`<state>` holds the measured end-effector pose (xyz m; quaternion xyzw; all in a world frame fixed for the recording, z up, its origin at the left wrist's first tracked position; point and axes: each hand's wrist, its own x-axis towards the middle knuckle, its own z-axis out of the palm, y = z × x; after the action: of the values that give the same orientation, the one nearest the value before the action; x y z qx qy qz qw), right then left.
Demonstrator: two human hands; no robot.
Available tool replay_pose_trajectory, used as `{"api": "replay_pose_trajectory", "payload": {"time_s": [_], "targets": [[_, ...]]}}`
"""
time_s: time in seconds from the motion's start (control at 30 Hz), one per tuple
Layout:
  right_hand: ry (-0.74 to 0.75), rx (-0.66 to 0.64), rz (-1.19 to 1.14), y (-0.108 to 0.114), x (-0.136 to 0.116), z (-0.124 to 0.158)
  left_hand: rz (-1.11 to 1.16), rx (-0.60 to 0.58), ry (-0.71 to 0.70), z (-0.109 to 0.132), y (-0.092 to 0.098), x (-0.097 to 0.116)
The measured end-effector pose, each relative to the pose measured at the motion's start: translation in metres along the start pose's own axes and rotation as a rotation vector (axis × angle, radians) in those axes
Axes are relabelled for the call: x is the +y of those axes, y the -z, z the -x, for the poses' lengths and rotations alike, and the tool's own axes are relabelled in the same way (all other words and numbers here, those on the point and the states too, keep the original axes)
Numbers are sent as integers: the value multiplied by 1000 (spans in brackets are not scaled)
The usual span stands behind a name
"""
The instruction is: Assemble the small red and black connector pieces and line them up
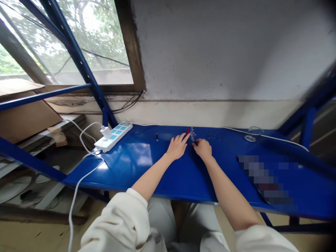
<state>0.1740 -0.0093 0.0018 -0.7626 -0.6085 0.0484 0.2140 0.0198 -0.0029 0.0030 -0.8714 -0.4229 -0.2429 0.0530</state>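
Observation:
My left hand (177,147) lies palm down on the blue table (136,171), fingers stretched out and apart. Its fingertips reach a small red object (187,132), partly hidden behind them. Just right of that stands a short row of small clear pieces (192,133), too small to name. My right hand (203,148) is at the near end of this row, thumb and fingers curled together in a pinch. Whatever is between those fingertips is too small to make out. More tiny clear pieces (212,135) lie beyond my right hand, toward the right.
A small black cylinder (156,136) stands left of my hands. A white power strip (114,136) with a plugged-in charger (106,132) sits at the left end. Clear round lids or dishes (250,138) lie at the back right. A blurred-out flat object (262,180) is at right.

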Motion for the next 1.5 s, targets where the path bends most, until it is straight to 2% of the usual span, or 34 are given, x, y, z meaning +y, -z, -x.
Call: {"api": "replay_pose_trajectory", "payload": {"time_s": [0.1, 0.37, 0.9, 1.0, 1.13, 1.23, 1.5], "targets": [[-16, 28, 8, -3, -2, 0, -67, -11, 29, -6, -6, -2], [-40, 57, -14, -13, -6, -5, -75, 109, 55, -9, -10, -6], [-20, 68, -86, -13, -2, -10, 105, 366, 28, 4, -1, 1], [31, 21, -109, -9, -2, -7, 115, 388, 35, 3, -1, 0], [202, -15, -112, -2, -9, 1, 116, 402, 51, 3, -1, -3], [267, -20, -129, 0, -15, 6, 117, 403, 41, 3, -1, -4], [111, -40, -57, 3, -14, 5, 174, 448, 46, 3, 2, -4]]}}
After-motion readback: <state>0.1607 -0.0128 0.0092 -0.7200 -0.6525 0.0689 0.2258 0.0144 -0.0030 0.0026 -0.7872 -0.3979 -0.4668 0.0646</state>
